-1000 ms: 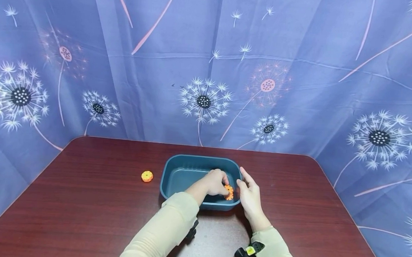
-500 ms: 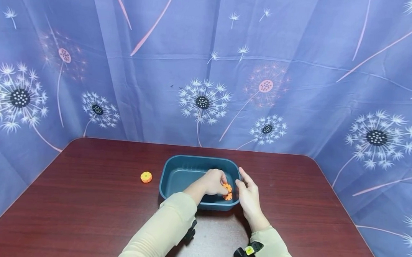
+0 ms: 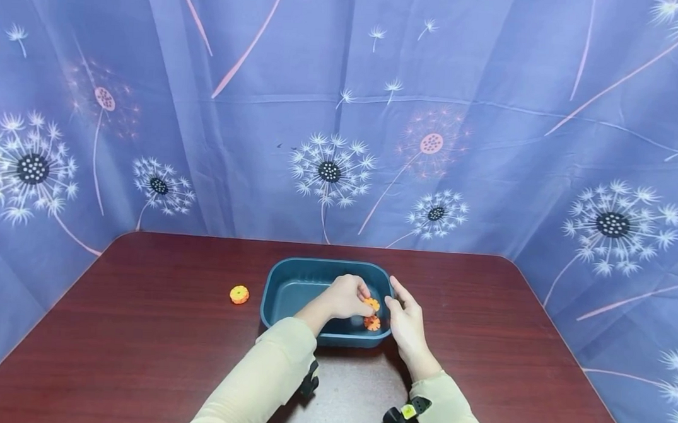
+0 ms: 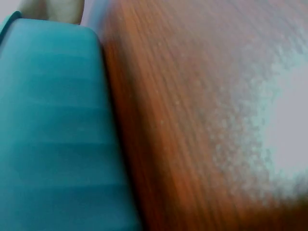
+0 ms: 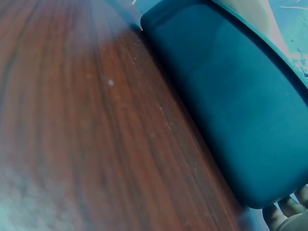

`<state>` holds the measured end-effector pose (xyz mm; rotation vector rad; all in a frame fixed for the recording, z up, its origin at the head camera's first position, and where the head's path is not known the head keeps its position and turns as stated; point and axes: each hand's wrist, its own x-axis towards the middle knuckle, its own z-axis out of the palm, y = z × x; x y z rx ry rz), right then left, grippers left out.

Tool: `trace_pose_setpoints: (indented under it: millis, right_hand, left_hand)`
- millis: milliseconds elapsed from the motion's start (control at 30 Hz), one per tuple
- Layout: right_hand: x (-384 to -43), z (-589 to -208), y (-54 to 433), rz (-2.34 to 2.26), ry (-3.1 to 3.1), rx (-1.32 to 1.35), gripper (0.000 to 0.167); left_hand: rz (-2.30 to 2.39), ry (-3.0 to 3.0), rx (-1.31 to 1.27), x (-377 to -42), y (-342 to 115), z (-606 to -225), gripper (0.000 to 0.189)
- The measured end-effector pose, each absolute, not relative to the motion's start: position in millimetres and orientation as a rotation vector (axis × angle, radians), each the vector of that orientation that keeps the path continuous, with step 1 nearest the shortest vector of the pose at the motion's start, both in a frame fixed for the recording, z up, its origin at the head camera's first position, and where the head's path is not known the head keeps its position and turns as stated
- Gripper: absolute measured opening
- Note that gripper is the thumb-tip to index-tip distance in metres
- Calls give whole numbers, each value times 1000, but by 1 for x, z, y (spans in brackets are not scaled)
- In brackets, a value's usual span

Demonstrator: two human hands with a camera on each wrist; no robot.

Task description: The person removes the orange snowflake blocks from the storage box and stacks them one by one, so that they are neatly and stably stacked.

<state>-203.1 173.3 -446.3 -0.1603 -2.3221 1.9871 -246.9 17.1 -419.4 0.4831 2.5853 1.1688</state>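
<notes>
My left hand [image 3: 343,298] reaches into a dark teal rectangular bin [image 3: 288,339] and pinches an orange scallop-edged disc [image 3: 372,304] between thumb and fingers. Just below it in the head view, a second orange disc [image 3: 372,323] with a notched edge lies inside the bin near its right end. My right hand [image 3: 408,322] grips the bin's right end, the thumb at the rim and the fingers along the outside. In the right wrist view, curled fingers [image 5: 288,207] show at the bin's lower corner. The left wrist view shows mostly the bin's outer wall [image 4: 57,115].
A yellow-orange round piece [image 3: 239,295] lies on the dark red wood-grain table [image 3: 140,329], left of the bin. Behind the table's far edge hangs a blue curtain [image 3: 262,139] with dandelion prints.
The pinched disc has risen slightly away from the other disc, so more of the lower one shows. My right hand keeps its place on the bin. The head view has shifted a little.
</notes>
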Motion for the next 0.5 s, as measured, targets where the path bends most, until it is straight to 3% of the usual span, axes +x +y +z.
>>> trace_pose_setpoints:
  millis: [500]
  right_hand:
    - [-204, -448, 174, 1966, -2327, -158, 49]
  left_hand:
    - [1198, 2612, 530, -237, -1, -413, 24]
